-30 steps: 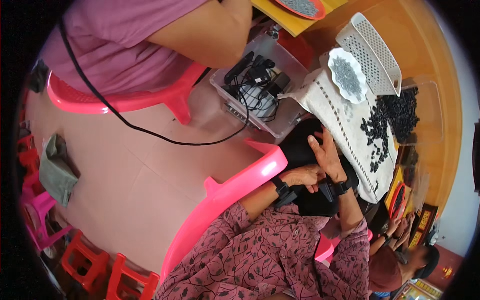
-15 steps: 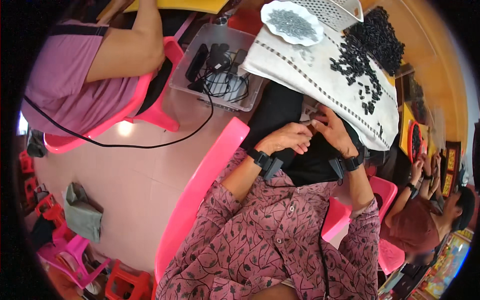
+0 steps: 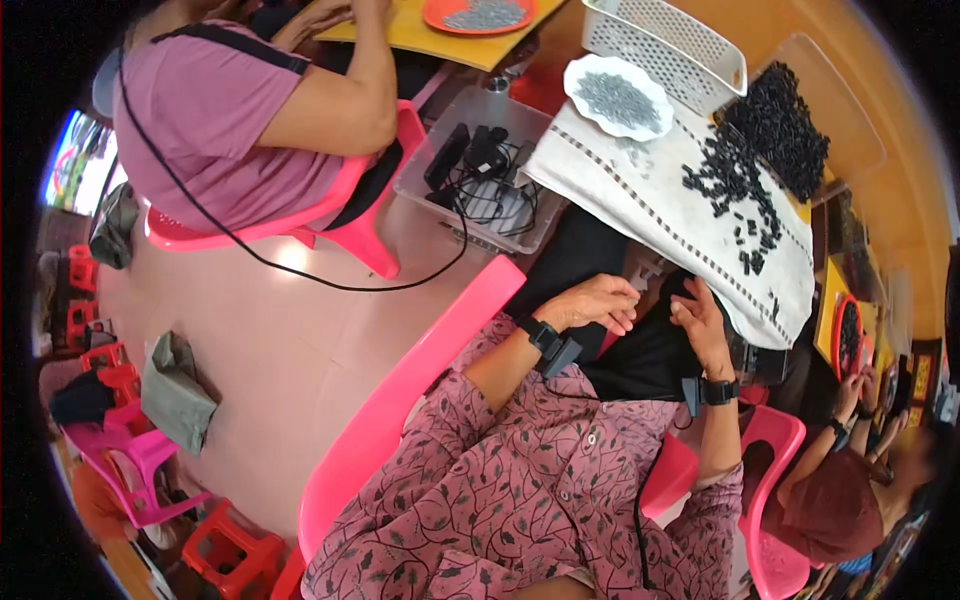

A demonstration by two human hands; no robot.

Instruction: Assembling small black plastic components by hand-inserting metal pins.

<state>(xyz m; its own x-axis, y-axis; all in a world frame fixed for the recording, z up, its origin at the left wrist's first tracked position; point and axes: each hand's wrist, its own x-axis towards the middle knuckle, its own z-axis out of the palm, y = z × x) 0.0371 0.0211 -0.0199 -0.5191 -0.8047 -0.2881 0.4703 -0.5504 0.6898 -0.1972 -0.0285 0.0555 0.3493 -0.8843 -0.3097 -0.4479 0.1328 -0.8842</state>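
Observation:
My left hand (image 3: 598, 303) hovers over my lap in front of the towel's near edge. Its fingers are bent and drawn together; whatever lies between their tips is too small to make out. Opposite it, to the right, is my right hand (image 3: 704, 322), thumb and forefinger apart, with nothing visible between them. The hands do not touch. Both wrists wear black bands with small boxes. Ahead, a white towel (image 3: 640, 195) covers the table. Loose small black cylinders (image 3: 738, 195) lie on it beside a bigger black heap (image 3: 778, 130). A scalloped white plate (image 3: 655, 124) holds small grey pieces (image 3: 615, 100).
A white perforated basket (image 3: 665, 50) stands behind the plate. Left of my knees, a clear plastic bin (image 3: 415, 180) holds black cables and devices. A person in purple (image 3: 215, 120) sits on a pink chair at left; another in dark red (image 3: 830, 500) sits right. A black cable (image 3: 330, 288) hangs across the left.
My hands were close together, nearly touching, and have now parted, the right one moving to the right. The whole view has shifted, bringing more of the left-hand neighbour's table into sight.

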